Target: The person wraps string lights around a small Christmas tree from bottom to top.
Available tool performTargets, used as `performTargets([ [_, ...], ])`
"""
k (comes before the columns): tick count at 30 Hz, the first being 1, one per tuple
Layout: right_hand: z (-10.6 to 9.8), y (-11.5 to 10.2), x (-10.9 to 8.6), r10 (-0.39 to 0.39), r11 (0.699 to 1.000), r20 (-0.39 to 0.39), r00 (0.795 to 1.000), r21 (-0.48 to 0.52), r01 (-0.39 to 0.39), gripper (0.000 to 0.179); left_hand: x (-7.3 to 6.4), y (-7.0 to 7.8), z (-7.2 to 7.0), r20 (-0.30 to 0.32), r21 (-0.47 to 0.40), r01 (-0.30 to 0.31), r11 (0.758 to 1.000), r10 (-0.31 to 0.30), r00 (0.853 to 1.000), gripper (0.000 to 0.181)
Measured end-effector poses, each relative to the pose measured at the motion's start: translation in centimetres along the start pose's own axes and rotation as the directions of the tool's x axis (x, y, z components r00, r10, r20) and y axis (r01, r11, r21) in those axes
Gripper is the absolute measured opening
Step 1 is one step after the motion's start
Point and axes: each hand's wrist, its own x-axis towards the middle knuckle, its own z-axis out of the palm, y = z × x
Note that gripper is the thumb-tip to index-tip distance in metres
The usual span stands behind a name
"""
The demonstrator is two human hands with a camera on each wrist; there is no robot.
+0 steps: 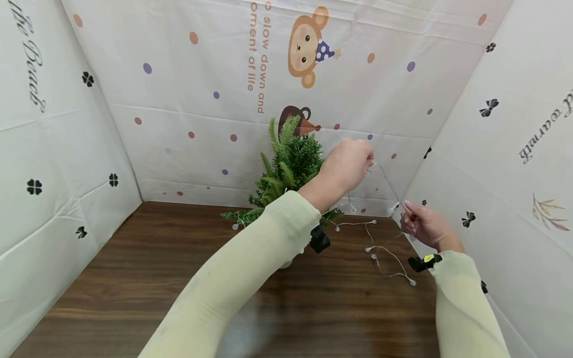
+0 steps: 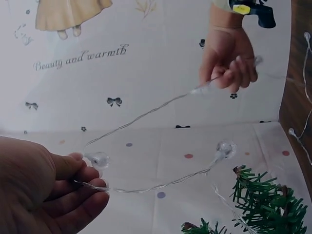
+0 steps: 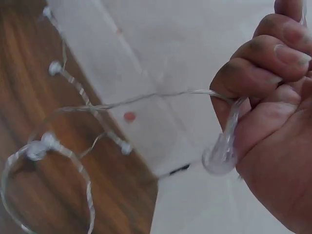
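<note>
Between finger and thumb, my left hand pinches a thin clear string of lights, to the right of a small green artificial tree. My right hand grips the same wire lower and farther right. One span runs between the two hands, while another leads from the left fingers toward the tree branches. A round clear bulb sits by the left fingertips, and a second bulb hangs just under the right fingers. The left forearm covers the tree's lower front.
More of the light string lies in loose loops on the dark wooden table, right of the tree. White printed cloth stands behind and on both sides. A pale round piece shows beneath the left sleeve.
</note>
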Motion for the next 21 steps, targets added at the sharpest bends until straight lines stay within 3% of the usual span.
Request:
performTargets([
  [6, -1.2, 1.2, -1.3, -0.026, 0.998, 0.013, 1.0, 0.061, 0.026, 0.046, 0.4, 0.1, 0.0, 0.009, 0.036, -0.031, 0.999, 0.031, 0.999, 0.018],
  [11, -1.8, -0.1, -1.9, -0.094, 0.974, -0.052, 0.994, 0.204, 0.102, 0.047, 1.2, 0.3, -0.3, 0.05, 0.045, -0.069, 0.997, 0.067, 0.997, 0.019],
  [16, -1.9, -2.5, -1.5, -0.124, 0.905, -0.183, 0.975, 0.383, 0.187, 0.056, 2.2, 0.6, -0.3, 0.143, 0.147, -0.12, 0.982, 0.099, 0.985, 0.02],
  [21, -1.4, -4.8, -0.1, -0.161, 0.825, -0.184, 0.97, 0.514, 0.234, 0.057, 2.3, 0.8, 0.8, 0.233, 0.247, -0.143, 0.958, 0.084, 0.969, 0.025],
])
